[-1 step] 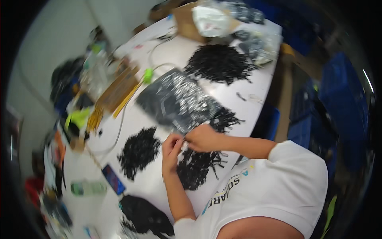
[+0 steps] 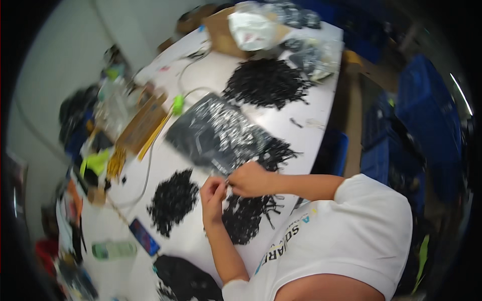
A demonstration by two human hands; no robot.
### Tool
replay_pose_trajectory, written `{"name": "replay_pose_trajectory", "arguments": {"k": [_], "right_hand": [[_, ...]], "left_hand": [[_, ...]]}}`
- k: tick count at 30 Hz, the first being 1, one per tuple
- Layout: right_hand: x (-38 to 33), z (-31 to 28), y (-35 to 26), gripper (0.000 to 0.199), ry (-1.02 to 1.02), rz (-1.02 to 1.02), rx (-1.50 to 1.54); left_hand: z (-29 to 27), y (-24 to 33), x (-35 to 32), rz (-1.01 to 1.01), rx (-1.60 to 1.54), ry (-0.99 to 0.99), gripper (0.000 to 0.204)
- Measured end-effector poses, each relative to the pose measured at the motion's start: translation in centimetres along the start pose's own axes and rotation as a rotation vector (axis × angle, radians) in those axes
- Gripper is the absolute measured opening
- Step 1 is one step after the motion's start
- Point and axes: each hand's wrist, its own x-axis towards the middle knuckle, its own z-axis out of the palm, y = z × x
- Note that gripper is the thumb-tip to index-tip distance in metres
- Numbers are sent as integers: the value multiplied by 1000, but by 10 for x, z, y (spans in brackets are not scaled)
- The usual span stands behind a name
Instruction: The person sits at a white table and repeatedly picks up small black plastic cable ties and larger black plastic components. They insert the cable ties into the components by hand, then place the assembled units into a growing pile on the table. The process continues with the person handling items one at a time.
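My left hand (image 2: 213, 193) and my right hand (image 2: 249, 179) meet over the table, fingertips nearly touching. Both are closed in a pinch; a small dark piece may show between them, but it is too small and blurred to name. Under my right forearm lies a heap of small black strap-like pieces (image 2: 243, 223), partly hidden by my hands. Just beyond the hands is a large clear plastic bag (image 2: 198, 135) full of dark contents, with more black loops (image 2: 278, 153) at its right end. Left of my left hand sits another black heap (image 2: 173, 200).
A bigger black heap (image 2: 266, 83) lies at the far side of the white table (image 2: 183, 241). Nearer left are a phone (image 2: 144, 237), a green bottle (image 2: 114, 250) and a black bag (image 2: 186, 278). Cardboard (image 2: 143, 125) and clutter line the left edge; blue crates (image 2: 427, 105) stand right.
The view has shifted a little, so most of the table's things appear slightly farther left and lower. My hands stay together in a pinch, with a slight gap opening between their fingertips.
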Motion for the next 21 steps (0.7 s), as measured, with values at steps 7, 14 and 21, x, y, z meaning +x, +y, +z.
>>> {"name": "replay_pose_trajectory", "arguments": {"k": [7, 14, 21], "right_hand": [[-11, -8, 8, 26, 121, 38, 287], [-5, -14, -3, 28, 36, 136, 808], [-9, -6, 6, 22, 60, 1, 234]], "left_hand": [[30, -19, 9, 455, 211, 236, 13], [12, -19, 3, 841, 891, 411, 11], [22, -12, 11, 763, 889, 150, 4]]}}
